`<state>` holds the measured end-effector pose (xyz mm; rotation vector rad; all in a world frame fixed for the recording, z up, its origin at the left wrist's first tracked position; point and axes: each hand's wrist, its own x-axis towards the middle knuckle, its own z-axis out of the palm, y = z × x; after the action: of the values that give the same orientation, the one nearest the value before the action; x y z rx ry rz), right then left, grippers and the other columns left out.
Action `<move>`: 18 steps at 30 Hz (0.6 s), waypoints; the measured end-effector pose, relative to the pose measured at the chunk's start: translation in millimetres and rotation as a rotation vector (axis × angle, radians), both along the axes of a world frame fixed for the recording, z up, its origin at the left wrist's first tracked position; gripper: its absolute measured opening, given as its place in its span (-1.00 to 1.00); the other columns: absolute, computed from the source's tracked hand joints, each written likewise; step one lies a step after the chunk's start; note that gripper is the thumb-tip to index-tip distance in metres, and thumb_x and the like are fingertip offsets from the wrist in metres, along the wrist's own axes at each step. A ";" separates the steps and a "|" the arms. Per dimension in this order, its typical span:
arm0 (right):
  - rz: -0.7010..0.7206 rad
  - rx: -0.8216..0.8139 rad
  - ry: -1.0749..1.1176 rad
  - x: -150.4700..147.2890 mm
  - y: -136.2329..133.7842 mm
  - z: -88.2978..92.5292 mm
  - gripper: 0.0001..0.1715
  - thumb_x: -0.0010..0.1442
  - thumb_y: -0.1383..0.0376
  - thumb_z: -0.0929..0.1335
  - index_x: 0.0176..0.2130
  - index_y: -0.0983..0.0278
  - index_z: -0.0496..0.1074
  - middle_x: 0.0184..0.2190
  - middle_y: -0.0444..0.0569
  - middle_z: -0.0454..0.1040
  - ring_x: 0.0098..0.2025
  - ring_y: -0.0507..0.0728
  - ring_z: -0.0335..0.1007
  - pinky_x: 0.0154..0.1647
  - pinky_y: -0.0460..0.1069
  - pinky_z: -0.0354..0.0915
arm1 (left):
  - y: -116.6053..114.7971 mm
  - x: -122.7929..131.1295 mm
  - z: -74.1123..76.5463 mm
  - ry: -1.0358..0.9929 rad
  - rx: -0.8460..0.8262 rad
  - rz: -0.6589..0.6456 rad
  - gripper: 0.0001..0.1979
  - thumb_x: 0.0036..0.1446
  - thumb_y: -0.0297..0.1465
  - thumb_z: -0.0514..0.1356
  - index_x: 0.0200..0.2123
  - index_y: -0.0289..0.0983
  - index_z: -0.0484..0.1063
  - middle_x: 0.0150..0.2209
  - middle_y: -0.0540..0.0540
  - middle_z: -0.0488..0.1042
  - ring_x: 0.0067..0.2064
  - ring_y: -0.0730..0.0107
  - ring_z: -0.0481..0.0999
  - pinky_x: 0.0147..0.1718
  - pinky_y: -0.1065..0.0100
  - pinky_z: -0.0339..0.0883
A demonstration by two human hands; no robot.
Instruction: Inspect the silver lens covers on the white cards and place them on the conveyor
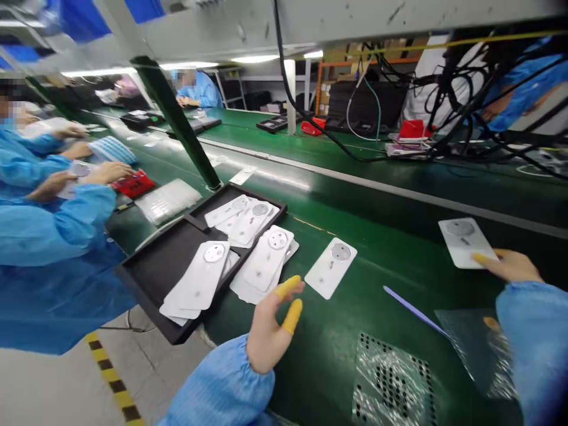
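My left hand (273,325) hovers open over the green belt, with yellow finger cots on two fingers, just short of a white socket cover (331,267) lying flat. Beside it a black tray (168,260) holds several stacked white covers (266,260). My right hand (510,265) reaches far right and pinches the near edge of another white cover (464,239) resting on the belt. Both sleeves are blue.
A purple stick (415,310) and a clear plastic bag (477,349) lie near my right arm. A perforated metal patch (390,384) sits at the front edge. A co-worker in blue (48,236) works at the left; a green post (177,121) rises behind the tray.
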<state>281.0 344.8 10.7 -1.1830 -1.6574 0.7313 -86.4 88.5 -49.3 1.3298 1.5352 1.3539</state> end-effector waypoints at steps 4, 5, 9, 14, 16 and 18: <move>-0.058 -0.193 -0.003 -39.2 -69.8 -24.6 -0.71 0.15 0.09 0.37 -0.41 0.26 0.43 -0.49 -0.04 0.53 -0.53 0.04 0.45 -0.57 -0.06 0.34 | 13.6 59.4 -1.0 -0.527 -0.133 -0.222 -0.19 0.10 -0.20 0.28 0.31 -0.08 -0.09 0.24 -0.28 0.24 0.19 0.10 0.34 0.06 0.12 0.33; -0.042 -0.249 -0.007 -56.3 -99.1 -32.3 -0.71 0.15 0.09 0.38 -0.31 0.28 0.44 -0.43 -0.03 0.55 -0.52 0.03 0.46 -0.56 -0.07 0.37 | 17.2 70.9 -0.2 -0.622 -0.164 -0.235 -0.08 0.05 -0.17 0.31 0.33 -0.06 -0.19 0.29 -0.29 0.14 0.23 0.06 0.29 0.05 0.11 0.34; 0.295 -0.450 -0.021 -115.9 -225.6 -54.4 -0.63 0.22 0.07 0.32 -0.09 0.26 0.39 -0.36 -0.05 0.55 -0.53 0.04 0.48 -0.56 -0.05 0.47 | 24.9 84.2 3.6 -0.720 -0.155 -0.142 0.03 0.02 -0.20 0.34 0.35 -0.06 -0.32 0.23 -0.29 0.26 0.11 0.02 0.43 -0.07 0.12 0.45; 0.090 -0.047 -0.476 -105.0 -312.9 -94.6 -0.35 0.18 0.28 0.38 0.22 0.22 0.18 0.23 0.17 0.24 0.29 0.32 0.12 0.19 0.31 0.25 | 8.5 30.6 0.8 -0.303 -0.053 0.055 -0.29 0.01 -0.34 0.34 0.23 -0.17 0.20 0.11 -0.13 0.44 0.12 0.10 0.42 0.13 0.17 0.29; 0.069 0.064 -0.501 -92.0 -322.5 -115.2 -0.48 0.22 0.42 0.31 0.16 0.22 0.26 0.24 0.15 0.22 0.32 0.30 0.05 0.20 0.32 0.24 | -0.9 13.1 -2.9 -0.175 -0.180 -0.018 -0.60 0.03 -0.31 0.31 -0.03 -0.29 0.50 -0.03 -0.16 0.55 0.06 0.06 0.48 0.11 0.15 0.30; 0.037 0.128 -0.422 -85.5 -325.3 -128.3 -0.49 0.21 0.51 0.28 0.13 0.22 0.30 0.18 0.13 0.32 0.26 0.25 0.18 0.17 0.27 0.30 | -8.9 11.2 -7.2 -0.101 -0.335 -0.137 -0.70 0.01 -0.27 0.29 -0.23 -0.35 0.59 -0.16 -0.21 0.61 -0.04 0.00 0.55 0.03 0.11 0.37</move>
<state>195.5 19.5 -117.7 -1.2777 -2.0436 0.4047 -75.2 79.6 -56.5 1.1182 1.4957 1.0110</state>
